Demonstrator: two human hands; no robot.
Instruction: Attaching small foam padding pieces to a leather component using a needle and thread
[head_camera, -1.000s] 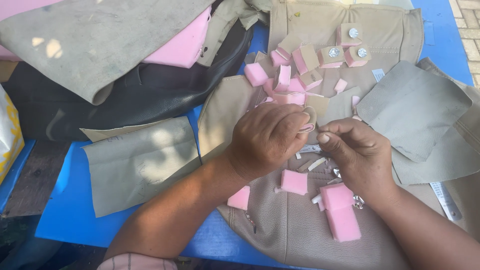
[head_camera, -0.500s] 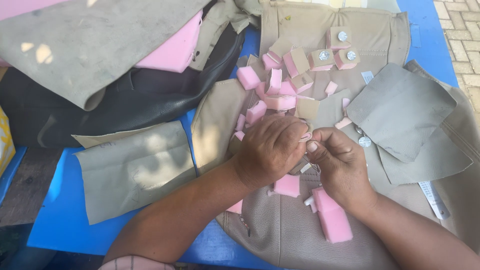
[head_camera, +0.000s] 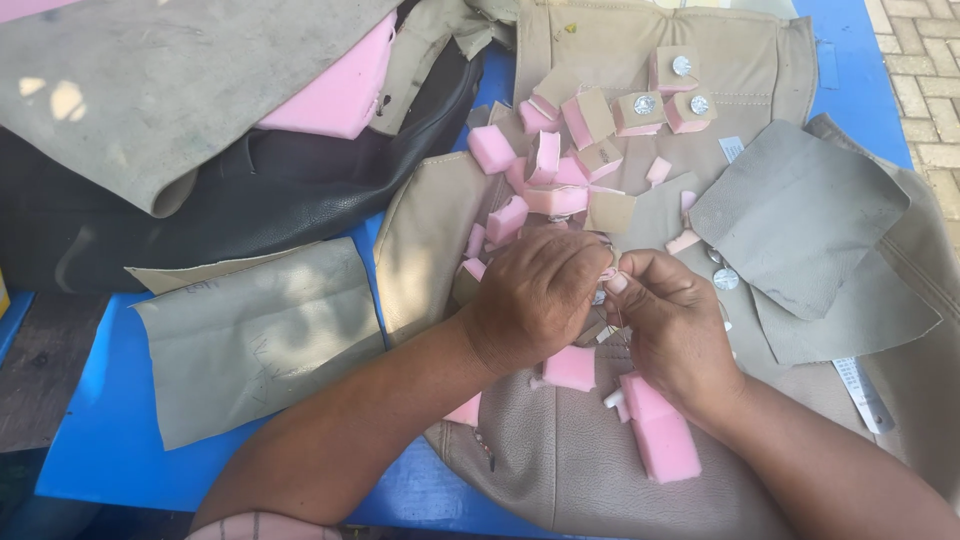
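Note:
My left hand (head_camera: 535, 300) and my right hand (head_camera: 675, 325) meet fingertip to fingertip over a beige leather cover (head_camera: 560, 460) on a blue table (head_camera: 90, 440). Between the fingertips sits a small pink foam piece (head_camera: 608, 274), mostly hidden, and both hands pinch it. A pink foam block (head_camera: 658, 440) lies under my right wrist. A smaller pink foam square (head_camera: 570, 367) rests below my left hand. Several pink foam cubes (head_camera: 545, 170) lie just beyond the hands, some topped with beige leather and round silver buttons (head_camera: 645, 104).
A grey-beige leather patch (head_camera: 255, 335) lies on the left. Another loose patch (head_camera: 800, 210) sits on the right. Black leather (head_camera: 250, 190) and a large foam-backed beige sheet (head_camera: 150, 90) cover the far left. Loose silver buttons (head_camera: 725, 279) lie right of my hands. Paving bricks (head_camera: 925, 70) show far right.
My hands have stayed together on the small piece, fingers shifting slightly. The view has drifted, so the foam cubes and hands sit a little lower and further left in frame.

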